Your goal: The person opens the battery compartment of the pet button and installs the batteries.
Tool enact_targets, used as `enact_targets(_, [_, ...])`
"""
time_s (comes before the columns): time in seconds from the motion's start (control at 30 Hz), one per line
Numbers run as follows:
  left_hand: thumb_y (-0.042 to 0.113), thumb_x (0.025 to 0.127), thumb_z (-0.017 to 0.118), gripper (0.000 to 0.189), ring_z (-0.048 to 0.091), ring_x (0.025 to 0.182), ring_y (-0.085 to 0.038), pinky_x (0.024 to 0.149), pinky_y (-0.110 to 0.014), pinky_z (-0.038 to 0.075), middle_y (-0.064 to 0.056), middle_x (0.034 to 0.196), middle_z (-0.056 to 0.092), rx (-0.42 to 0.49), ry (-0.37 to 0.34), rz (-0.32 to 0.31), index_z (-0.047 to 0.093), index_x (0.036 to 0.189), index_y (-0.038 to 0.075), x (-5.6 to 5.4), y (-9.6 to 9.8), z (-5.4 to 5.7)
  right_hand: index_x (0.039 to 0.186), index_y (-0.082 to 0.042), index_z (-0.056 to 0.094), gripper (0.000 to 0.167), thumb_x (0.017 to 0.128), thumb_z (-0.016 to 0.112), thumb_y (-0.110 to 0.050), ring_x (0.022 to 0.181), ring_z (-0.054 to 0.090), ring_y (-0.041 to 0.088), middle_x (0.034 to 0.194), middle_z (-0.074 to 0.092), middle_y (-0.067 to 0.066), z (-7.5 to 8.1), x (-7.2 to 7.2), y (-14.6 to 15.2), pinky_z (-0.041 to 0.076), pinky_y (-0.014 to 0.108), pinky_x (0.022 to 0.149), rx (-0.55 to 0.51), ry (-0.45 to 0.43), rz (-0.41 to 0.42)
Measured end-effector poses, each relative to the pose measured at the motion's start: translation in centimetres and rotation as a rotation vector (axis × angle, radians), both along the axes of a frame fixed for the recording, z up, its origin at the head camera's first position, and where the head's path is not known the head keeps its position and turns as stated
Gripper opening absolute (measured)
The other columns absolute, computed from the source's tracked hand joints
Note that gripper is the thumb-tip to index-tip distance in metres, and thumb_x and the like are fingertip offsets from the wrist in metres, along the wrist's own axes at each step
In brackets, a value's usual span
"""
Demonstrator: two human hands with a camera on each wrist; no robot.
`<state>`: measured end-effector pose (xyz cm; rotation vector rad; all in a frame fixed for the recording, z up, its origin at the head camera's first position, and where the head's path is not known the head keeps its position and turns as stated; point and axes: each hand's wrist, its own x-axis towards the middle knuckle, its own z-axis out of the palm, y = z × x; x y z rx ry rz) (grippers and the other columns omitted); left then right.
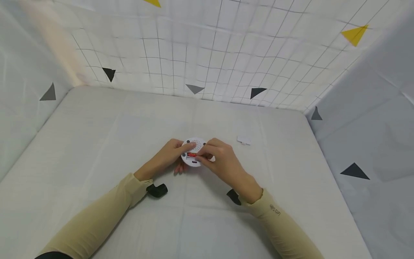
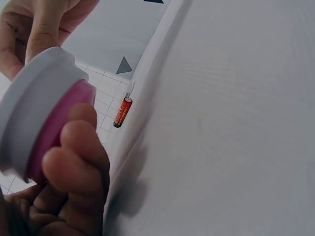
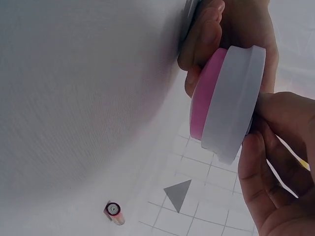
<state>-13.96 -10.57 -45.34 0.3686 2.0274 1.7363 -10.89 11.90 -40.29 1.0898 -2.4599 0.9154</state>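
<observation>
My left hand (image 1: pixel 173 153) grips a round white-and-pink device (image 1: pixel 197 142), its thumb over the white back and its fingers underneath. That back, turned up, carries speaker holes, small dark feet and an uncovered battery compartment with a red battery (image 1: pixel 191 155) in it. At the battery's right end, the thumb and forefinger of my right hand (image 1: pixel 223 158) pinch together. The pink dome (image 3: pixel 206 98) points down in the right wrist view, near the left fingertips. Another red battery (image 2: pixel 123 113) appears beyond the device in the left wrist view.
A small white cover piece (image 1: pixel 244 140) lies on the white table (image 1: pixel 207 230), right of the hands. White sheets enclose the sides; the back one (image 1: pixel 200 54) has grid lines and dark and yellow triangles. Black wrist cameras (image 1: pixel 157 191) sit under both wrists.
</observation>
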Motion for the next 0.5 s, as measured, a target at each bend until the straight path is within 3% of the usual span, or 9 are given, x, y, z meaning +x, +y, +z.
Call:
enact_targets(0.23, [0.049, 0.107, 0.059, 0.056, 0.057, 0.041, -0.019, 0.04, -0.031, 0.049, -0.014, 0.059, 0.066, 0.017, -0.006, -0.013, 0.07, 0.083, -0.001, 0.0, 0.0, 0.1, 0.09, -0.01, 0.079, 0.011, 0.085, 0.089, -0.008, 0.08, 0.063, 0.012, 0.085, 0.069, -0.001, 0.2, -0.2, 0.5, 0.058, 0.028, 0.068, -0.04, -0.013, -0.006])
enact_targets(0.5, [0.045, 0.108, 0.057, 0.051, 0.057, 0.041, -0.017, 0.041, -0.028, 0.05, -0.012, 0.06, 0.067, 0.0, -0.018, -0.006, 0.072, 0.09, 0.0, 0.0, 0.0, 0.1, 0.095, -0.008, 0.079, 0.008, 0.09, 0.085, -0.01, 0.082, 0.066, 0.015, 0.089, 0.072, 0.002, 0.8, -0.9, 1.5, 0.06, 0.029, 0.067, -0.037, 0.004, -0.092])
